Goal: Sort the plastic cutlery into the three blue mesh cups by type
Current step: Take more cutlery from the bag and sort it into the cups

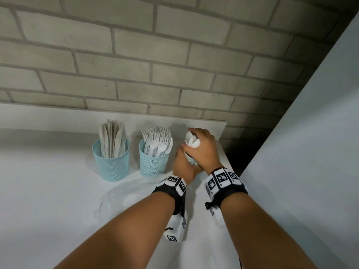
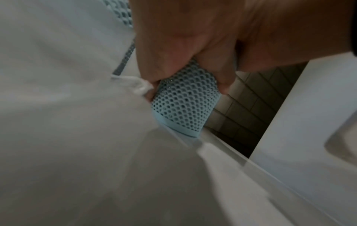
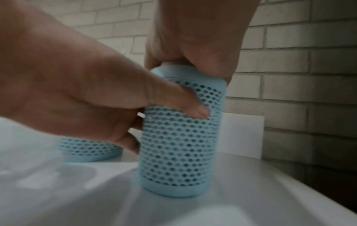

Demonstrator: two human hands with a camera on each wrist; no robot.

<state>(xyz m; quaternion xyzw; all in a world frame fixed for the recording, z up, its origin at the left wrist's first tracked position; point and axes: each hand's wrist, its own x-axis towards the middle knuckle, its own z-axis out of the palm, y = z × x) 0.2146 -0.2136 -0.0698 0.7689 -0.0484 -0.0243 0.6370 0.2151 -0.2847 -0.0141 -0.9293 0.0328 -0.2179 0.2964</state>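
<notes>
Three blue mesh cups stand upright in a row along the back edge of the bench (image 1: 58,191), long axes vertical, mouths up. The knife cup (image 1: 110,162) is leftmost, w/ knives (image 1: 111,136) standing handle-down, blades up toward the brick wall (image 1: 136,55). The fork cup (image 1: 153,162) is in the middle, forks (image 1: 157,140) tines up and fanned out. The spoon cup (image 3: 179,137) sits nearest the back right corner, base flat on the bench in the right wrist view.

Left hand (image 1: 183,166) wraps the spoon cup's side, thumb across the mesh. Right hand (image 1: 202,148) comes down over the cup mouth, fingers curled round the spoons (image 1: 192,141), bowls up.

Hidden: in the head view both hands cover nearly all of the spoon cup; only a sliver of rim shows. Spoon count can't be told. Left wrist view is blurred, bench filling most of it; the cup shows only below the fingers.

Around: a white panel (image 1: 310,133) rises just past the bench's right edge, dark gap btwn it and the wall. Faint clear plastic lies on the bench near the left wrist, hard to make out. Wrist bands w/ printed markers on both arms.
</notes>
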